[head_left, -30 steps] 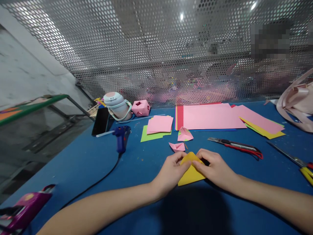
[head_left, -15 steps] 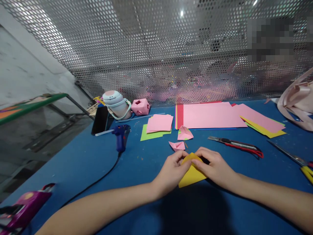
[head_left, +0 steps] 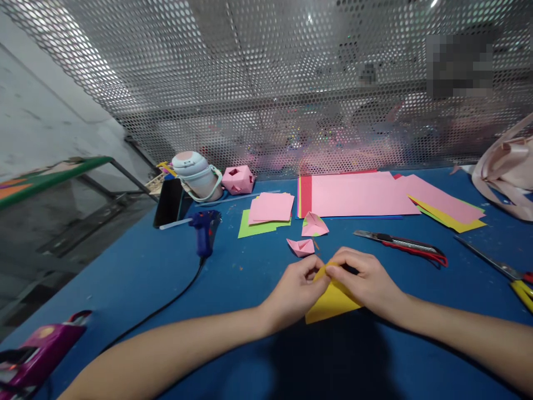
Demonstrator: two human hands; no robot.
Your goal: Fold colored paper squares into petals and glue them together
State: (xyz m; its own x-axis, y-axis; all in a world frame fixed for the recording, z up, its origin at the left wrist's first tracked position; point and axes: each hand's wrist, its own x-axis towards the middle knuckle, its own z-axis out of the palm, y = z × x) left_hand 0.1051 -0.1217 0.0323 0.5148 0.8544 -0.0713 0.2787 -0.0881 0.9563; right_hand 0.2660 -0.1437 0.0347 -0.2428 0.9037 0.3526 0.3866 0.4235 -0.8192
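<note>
A sheet of yellow paper (head_left: 333, 303) is pinched along its upper edge by both my hands, its lower part hanging toward me over the blue table. My left hand (head_left: 293, 291) grips it on the left side with thumb and fingers together. On the right, my right hand (head_left: 368, 280) holds the top edge between thumb and forefinger. The fingertips nearly meet, and they hide part of the paper's top. Just beyond my hands lie a small folded pink paper piece (head_left: 301, 248) and a second pink folded piece (head_left: 315, 225) with green edges.
Square pink sheets (head_left: 271, 208) and long pink sheets (head_left: 362, 195) lie behind. A utility knife (head_left: 402, 245) and scissors (head_left: 499, 266) are at right. Leftward are a glue gun (head_left: 204, 233) with its cord, a phone (head_left: 169, 203), a cup (head_left: 197, 175) and a pink paper ball (head_left: 239, 180).
The yellow paper has shifted slightly, and its lower right part spreads wider. My fingers have moved a little along its top edge. The other things stay in place.
</note>
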